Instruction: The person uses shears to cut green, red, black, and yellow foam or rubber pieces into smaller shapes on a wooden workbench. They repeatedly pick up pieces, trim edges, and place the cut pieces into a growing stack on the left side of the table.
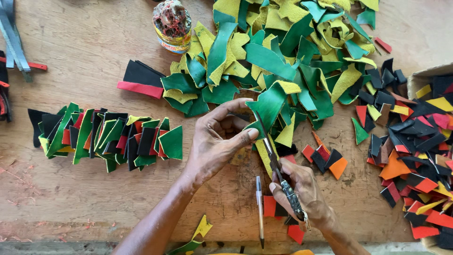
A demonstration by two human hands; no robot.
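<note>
My left hand (219,137) pinches a green leather piece (266,106) with a yellow suede underside, holding it up over the wooden table (85,198). My right hand (304,193) grips a pair of scissors (278,172) whose blades reach up into the lower edge of that piece. Just beyond lies a big heap of green and yellow leather offcuts (283,52). A pen (259,210) lies on the table between my two wrists.
A row of cut green, black and red pieces (106,137) is laid out at left. Black, red, orange and yellow scraps (415,146) cover the right side near a cardboard box (417,78). A crusted glue jar (172,26) stands at the back. Straps (14,40) lie top left.
</note>
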